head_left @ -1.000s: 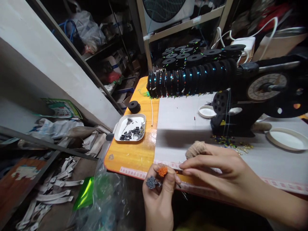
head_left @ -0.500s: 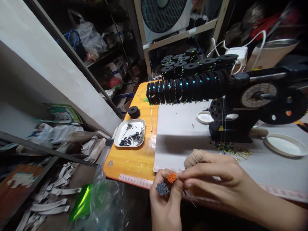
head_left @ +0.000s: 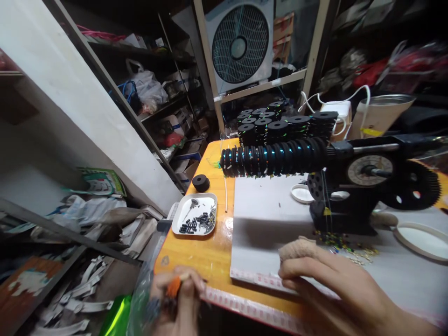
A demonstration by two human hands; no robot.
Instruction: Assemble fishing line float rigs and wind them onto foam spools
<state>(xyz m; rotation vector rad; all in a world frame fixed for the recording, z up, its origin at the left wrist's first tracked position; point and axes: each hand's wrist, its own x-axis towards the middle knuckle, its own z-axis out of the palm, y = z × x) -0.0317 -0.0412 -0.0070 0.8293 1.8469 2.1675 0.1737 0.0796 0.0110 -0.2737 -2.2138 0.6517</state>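
Note:
My left hand (head_left: 180, 303), smeared by motion, is closed around a bundle with an orange end (head_left: 173, 286) and a grey-blue end (head_left: 153, 308), near the table's front edge. My right hand (head_left: 329, 280) hovers over the front of the white board (head_left: 255, 256), its fingers bent; a beige cover wraps one finger. Nothing shows between the right fingers, though their tips are partly hidden. Beyond the hands, a black machine (head_left: 343, 214) carries a long row of black rings (head_left: 273, 158) wound with beaded thread.
A white tray (head_left: 178, 219) with small black and metal parts stands on the orange table (head_left: 182, 252), beside a black spool (head_left: 200, 183). Loose beads (head_left: 360, 254) lie by the machine's base. Stacked black discs and a fan (head_left: 240, 46) are behind.
My left hand has moved left with the bundle, apart from my right hand. The right hand has shifted slightly right and its fingers have loosened. The view has tilted upward.

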